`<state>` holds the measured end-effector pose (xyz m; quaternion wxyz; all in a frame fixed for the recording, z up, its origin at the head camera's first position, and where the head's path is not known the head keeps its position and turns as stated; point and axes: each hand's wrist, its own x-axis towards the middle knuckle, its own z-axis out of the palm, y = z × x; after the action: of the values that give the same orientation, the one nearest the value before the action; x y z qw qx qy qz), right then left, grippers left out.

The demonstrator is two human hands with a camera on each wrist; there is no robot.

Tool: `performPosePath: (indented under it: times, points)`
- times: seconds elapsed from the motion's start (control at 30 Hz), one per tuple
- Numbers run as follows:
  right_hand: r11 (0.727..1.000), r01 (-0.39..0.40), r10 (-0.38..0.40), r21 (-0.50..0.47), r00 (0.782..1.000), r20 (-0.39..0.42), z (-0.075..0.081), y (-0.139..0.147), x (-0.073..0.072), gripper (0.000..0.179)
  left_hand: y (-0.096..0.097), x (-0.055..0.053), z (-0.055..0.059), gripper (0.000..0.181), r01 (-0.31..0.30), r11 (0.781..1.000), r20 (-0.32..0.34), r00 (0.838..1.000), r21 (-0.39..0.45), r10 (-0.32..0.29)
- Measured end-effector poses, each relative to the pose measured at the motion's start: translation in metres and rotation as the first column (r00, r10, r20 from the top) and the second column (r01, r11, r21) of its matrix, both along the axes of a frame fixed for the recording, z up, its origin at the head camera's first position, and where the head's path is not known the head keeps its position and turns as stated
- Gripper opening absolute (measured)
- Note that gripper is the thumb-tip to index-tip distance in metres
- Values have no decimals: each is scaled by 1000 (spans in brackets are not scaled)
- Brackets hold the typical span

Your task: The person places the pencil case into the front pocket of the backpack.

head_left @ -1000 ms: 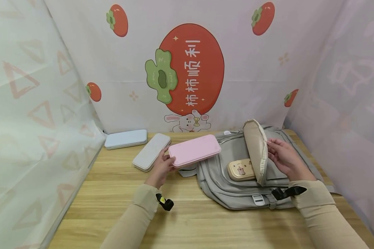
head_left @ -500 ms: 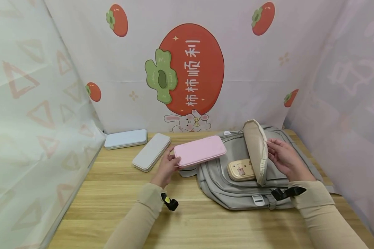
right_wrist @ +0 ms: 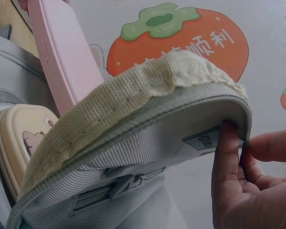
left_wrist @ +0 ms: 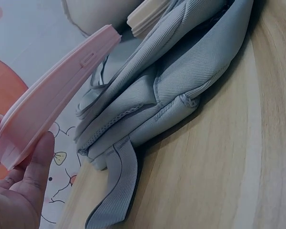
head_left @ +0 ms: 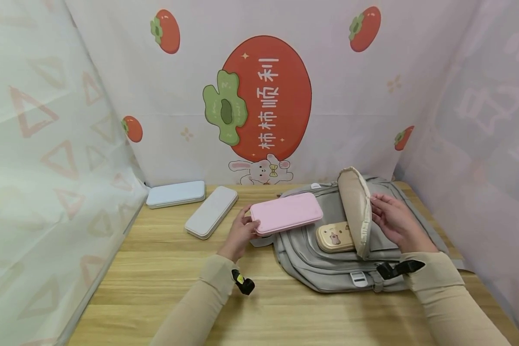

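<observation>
A pink pencil case (head_left: 287, 213), flat and rectangular, is gripped at its left end by my left hand (head_left: 240, 231). It hangs in the air over the left side of a grey backpack (head_left: 302, 257), tilted a little up to the right. My right hand (head_left: 393, 218) pinches the edge of the backpack's pocket flap (head_left: 355, 206), holding it raised with its beige lining facing left. The right wrist view shows thumb and fingers on the flap's zipped rim (right_wrist: 245, 136). A cream case (head_left: 335, 237) with a cartoon print lies in the pocket, its right end hidden behind the flap.
A light blue case (head_left: 176, 194) and a light grey case (head_left: 212, 212) lie on the wooden table (head_left: 164, 269) at the back left. A grey strap (left_wrist: 117, 186) trails from the backpack onto the table. A printed curtain (head_left: 177, 86) stands behind.
My left hand has carried the pink pencil case to the right and slightly down, so it now overlaps the backpack more. My right hand and the flap have stayed in place.
</observation>
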<state>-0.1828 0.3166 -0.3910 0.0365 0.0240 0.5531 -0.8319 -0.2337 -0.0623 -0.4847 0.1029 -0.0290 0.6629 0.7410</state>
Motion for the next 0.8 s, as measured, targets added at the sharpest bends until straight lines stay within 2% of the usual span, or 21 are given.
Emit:
performPosePath:
  times: [0.37, 0.57, 0.8]
  points:
    - [1000, 6, -6, 1, 1000, 5, 1, 0, 1, 24, 13, 0, 0, 63, 13, 1000, -16, 1000, -5, -13]
    - [1000, 3, -3, -3, 1000, 9, 2, 0, 1, 23, 17, -1, -5, 65, 7, 1000, 10, 1000, -25, -7]
    - [1000, 17, -17, -5, 1000, 23, 2, 2, 1, 23, 22, -3, -11, 65, 20, 999, 9, 1000, -45, -20]
